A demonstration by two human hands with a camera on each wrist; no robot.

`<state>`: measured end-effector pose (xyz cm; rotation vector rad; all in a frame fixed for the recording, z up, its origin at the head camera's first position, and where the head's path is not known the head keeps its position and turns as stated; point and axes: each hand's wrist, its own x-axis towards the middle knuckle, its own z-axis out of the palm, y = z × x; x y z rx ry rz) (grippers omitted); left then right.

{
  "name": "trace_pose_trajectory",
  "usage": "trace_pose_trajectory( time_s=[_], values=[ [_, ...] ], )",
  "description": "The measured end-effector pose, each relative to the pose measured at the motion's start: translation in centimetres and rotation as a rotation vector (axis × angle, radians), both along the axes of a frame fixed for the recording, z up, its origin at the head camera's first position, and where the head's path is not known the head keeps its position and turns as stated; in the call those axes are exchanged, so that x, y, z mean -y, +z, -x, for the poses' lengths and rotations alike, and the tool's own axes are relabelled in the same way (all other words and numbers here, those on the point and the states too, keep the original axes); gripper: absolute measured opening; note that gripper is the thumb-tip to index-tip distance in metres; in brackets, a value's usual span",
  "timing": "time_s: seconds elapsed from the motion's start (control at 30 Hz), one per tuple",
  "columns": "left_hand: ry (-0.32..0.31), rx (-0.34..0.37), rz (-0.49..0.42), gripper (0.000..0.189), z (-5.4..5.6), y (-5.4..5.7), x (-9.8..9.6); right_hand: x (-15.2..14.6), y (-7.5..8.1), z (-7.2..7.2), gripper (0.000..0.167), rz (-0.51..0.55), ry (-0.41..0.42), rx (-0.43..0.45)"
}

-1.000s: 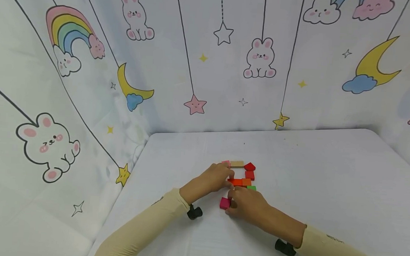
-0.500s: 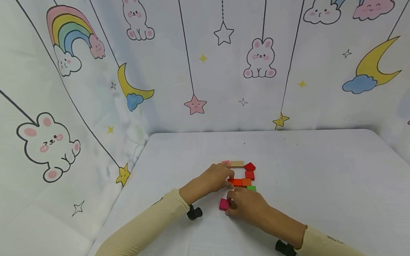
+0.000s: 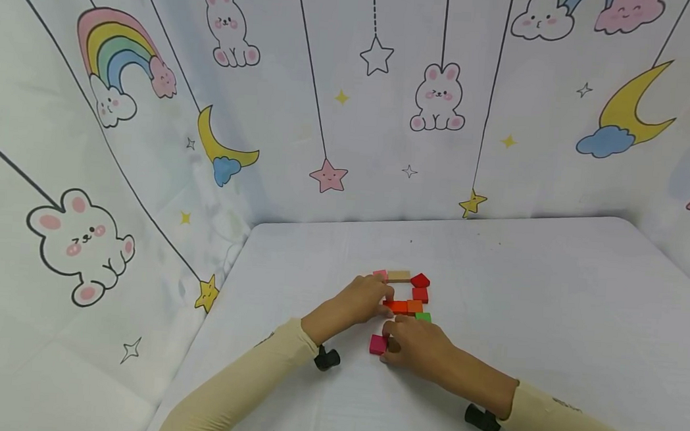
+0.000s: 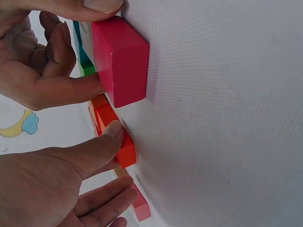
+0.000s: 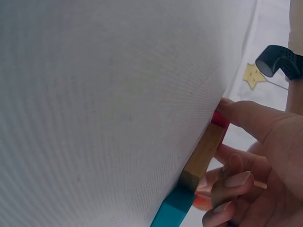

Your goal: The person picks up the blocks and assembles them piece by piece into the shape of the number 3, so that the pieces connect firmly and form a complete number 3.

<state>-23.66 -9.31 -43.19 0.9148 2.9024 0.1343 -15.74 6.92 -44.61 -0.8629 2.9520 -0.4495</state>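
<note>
A magenta block (image 4: 124,61) lies on the white table, with my right hand (image 3: 420,345) pinching it between thumb and index finger. Against its far side in the right wrist view is a plain wooden block (image 5: 203,153), followed by a teal block (image 5: 174,208); my right hand mostly covers both in the head view. My left hand (image 3: 360,299) holds the end of an orange-red block (image 4: 126,150), its thumb on the near side and its index finger partly hidden behind. The other left fingers extend near a pink block (image 4: 141,208).
An orange cube (image 3: 414,307) continues the orange-red row. Beside it are a green block (image 3: 423,317), a red block (image 3: 420,294) and a red pointed block (image 3: 421,281). Another wooden block (image 3: 398,277) lies at the back. A printed cloth (image 3: 292,107) hangs behind the table.
The magenta block has shifted very slightly toward the table's front, with my right fingers on it. My left hand stays in place.
</note>
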Motion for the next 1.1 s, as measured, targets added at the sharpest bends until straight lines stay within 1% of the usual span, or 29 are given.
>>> trace_pose_trajectory(
  time_s=[0.27, 0.63, 0.8, 0.97, 1.1],
  values=[
    [0.002, 0.001, 0.015, 0.023, 0.08, -0.23, 0.1, 0.05, -0.07, -0.06, 0.033, 0.009, -0.011, 0.032],
    [0.008, -0.002, 0.025, 0.023, 0.06, -0.06, -0.04, 0.08, -0.19, 0.12, 0.034, 0.01, -0.016, 0.026],
    [0.0, -0.008, 0.028, 0.023, 0.1, -0.24, 0.05, 0.03, -0.2, 0.12, 0.033, 0.01, -0.025, 0.042],
    [-0.006, -0.016, 0.028, 0.022, 0.12, -0.43, 0.17, 0.01, -0.17, 0.04, 0.033, 0.011, -0.022, 0.037],
    [-0.013, -0.027, 0.045, 0.022, -0.07, -0.32, 0.22, 0.0, -0.14, 0.02, 0.035, 0.003, -0.025, 0.041]
  ],
)
